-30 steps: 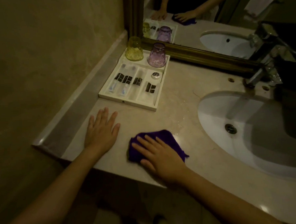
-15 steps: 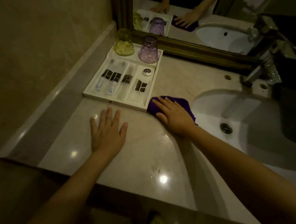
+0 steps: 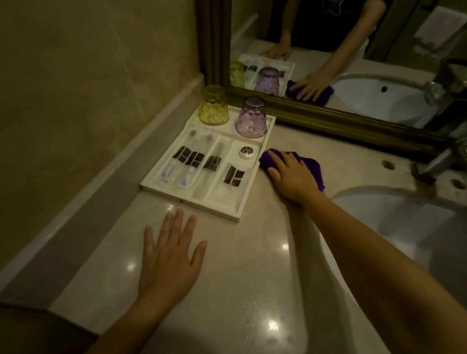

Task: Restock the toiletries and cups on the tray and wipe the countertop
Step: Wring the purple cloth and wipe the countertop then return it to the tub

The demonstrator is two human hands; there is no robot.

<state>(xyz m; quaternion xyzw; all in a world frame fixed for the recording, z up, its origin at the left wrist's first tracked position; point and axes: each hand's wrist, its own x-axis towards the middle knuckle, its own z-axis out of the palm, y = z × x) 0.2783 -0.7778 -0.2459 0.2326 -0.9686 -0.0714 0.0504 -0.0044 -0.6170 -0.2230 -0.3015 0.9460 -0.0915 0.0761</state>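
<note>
Right hand is spread flat w/ palm down on the purple cloth, pressing it onto the marble tabletop, just right of the white tray. Left hand is open, fingers splayed, resting flat on the tabletop near the tray's near edge, holding nothing. Tray's in the far left corner by the mirror: yellow cup & purple cup upside down at the far end, wrapped toiletries in the slots. Sink on the right.
</note>
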